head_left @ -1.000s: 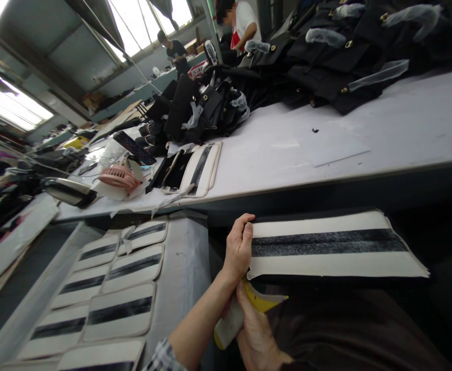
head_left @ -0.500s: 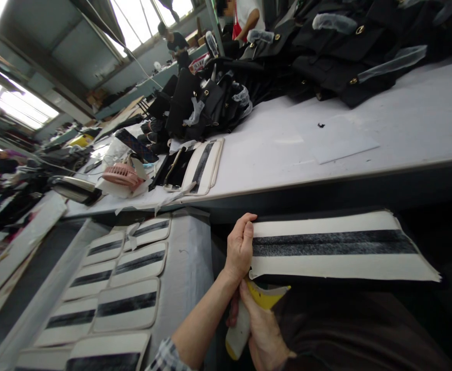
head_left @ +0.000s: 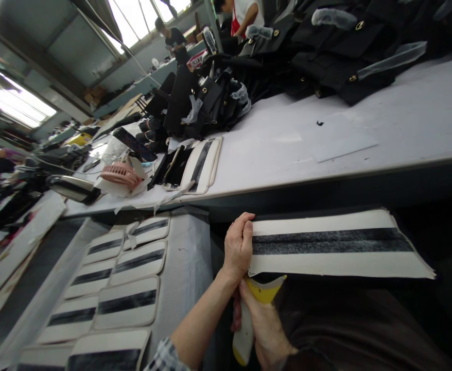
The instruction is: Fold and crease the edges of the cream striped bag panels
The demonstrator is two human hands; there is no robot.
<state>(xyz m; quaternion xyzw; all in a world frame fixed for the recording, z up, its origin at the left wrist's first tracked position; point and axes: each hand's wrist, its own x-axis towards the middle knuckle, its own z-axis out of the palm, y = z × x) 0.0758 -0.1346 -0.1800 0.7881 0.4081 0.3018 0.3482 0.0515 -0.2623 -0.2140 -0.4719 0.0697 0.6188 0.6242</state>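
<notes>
My left hand (head_left: 239,245) is closed on the left end of a long off-white panel (head_left: 337,265) with a wide black stripe along its middle. The panel lies nearly level, its far end slightly curled, dark material beneath it. Just below, my right hand (head_left: 266,330) is wrapped around a tool with a whitish grip (head_left: 243,334) and a yellow, curved, pointed upper part (head_left: 266,291). What kind of tool it is I cannot make out. Its upper part sits close under the panel's near left corner.
Several striped off-white flaps (head_left: 127,302) lie in rows on a covered surface at left. A white table (head_left: 272,154) carries a striped piece (head_left: 202,167), a pink fan (head_left: 120,175) and heaped black bags (head_left: 206,100). Two people work further back.
The panel, my hands and the tool are shifted slightly left within the view. The tool's grip is a little more upright. Both holds are unchanged.
</notes>
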